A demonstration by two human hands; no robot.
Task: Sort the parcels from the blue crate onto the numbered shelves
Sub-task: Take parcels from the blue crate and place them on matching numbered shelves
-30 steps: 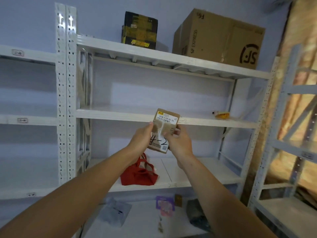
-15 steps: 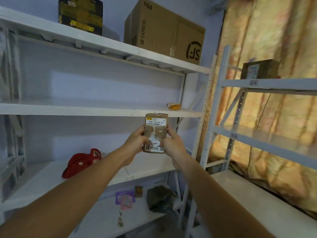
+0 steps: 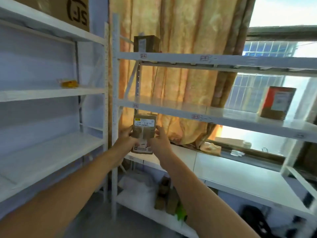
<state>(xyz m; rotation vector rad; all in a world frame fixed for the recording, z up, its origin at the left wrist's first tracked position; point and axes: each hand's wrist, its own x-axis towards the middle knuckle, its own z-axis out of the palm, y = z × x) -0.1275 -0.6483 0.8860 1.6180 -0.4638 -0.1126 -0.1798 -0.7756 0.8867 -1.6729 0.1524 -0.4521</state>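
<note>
- A small brown parcel (image 3: 144, 128) is held upright in the air by both hands. The left hand (image 3: 126, 137) is curled round its left edge and the right hand (image 3: 158, 140) round its right edge.
- A white printed label is seen across the upper part of the parcel's face; its digits are too blurred to be read with certainty.
- The parcel's top edge is seen just below the front edge of the middle shelf (image 3: 171, 109) of the right-hand rack, near that shelf's left corner and just beside the white upright post (image 3: 115, 83).
- White shelf surface is seen running from that left corner to a red-and-brown box (image 3: 277, 103), which stands near the right end, well apart from the parcel.
- On the upper shelf (image 3: 180, 57), a dark brown box (image 3: 146, 43) stands at the left corner, against the curtain (image 3: 180, 74).
- Below the hands, the lower shelf (image 3: 240, 174) is seen as a broad white surface.
- On the left-hand rack (image 3: 51, 94), a small yellow item (image 3: 68, 83) lies near the shelf's right end, well apart from the hands.
</note>
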